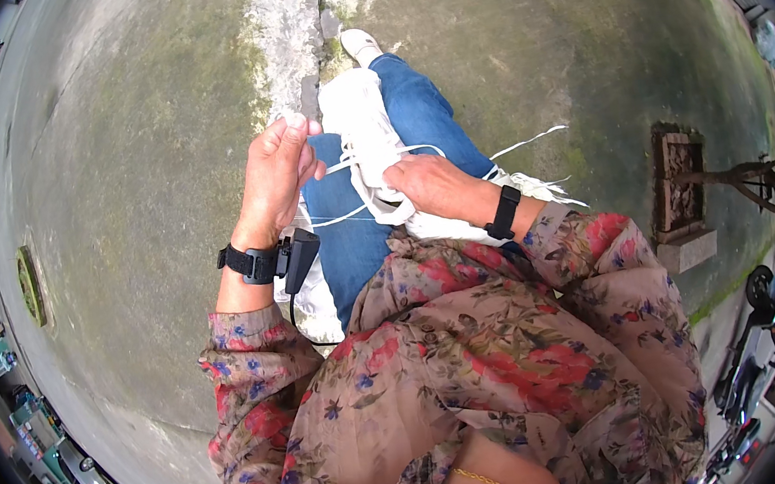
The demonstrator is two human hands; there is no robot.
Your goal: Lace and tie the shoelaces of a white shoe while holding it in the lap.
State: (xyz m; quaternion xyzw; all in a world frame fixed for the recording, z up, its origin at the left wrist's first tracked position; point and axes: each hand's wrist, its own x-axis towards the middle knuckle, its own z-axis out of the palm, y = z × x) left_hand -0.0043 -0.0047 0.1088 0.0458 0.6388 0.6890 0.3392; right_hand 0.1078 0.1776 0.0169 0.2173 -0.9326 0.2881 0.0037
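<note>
Across my lap lies a white lace-up piece that looks like a soft high shoe, its toe-like end pointing away from me. My left hand is raised beside it, thumb and fingers pinched together. A white lace runs from the piece toward those fingers; its end is hidden. My right hand grips the near right edge of the piece, fingertips curled over it. Another lace loops out above that hand. A bundle of loose white strands spreads beyond my right wrist, over my thigh.
My legs in blue jeans stretch forward, one foot in a pale shoe. More white material lies by my left thigh. Mossy concrete surrounds me. A brick-edged planter with a bare trunk stands at right, parked motorbikes near the rim.
</note>
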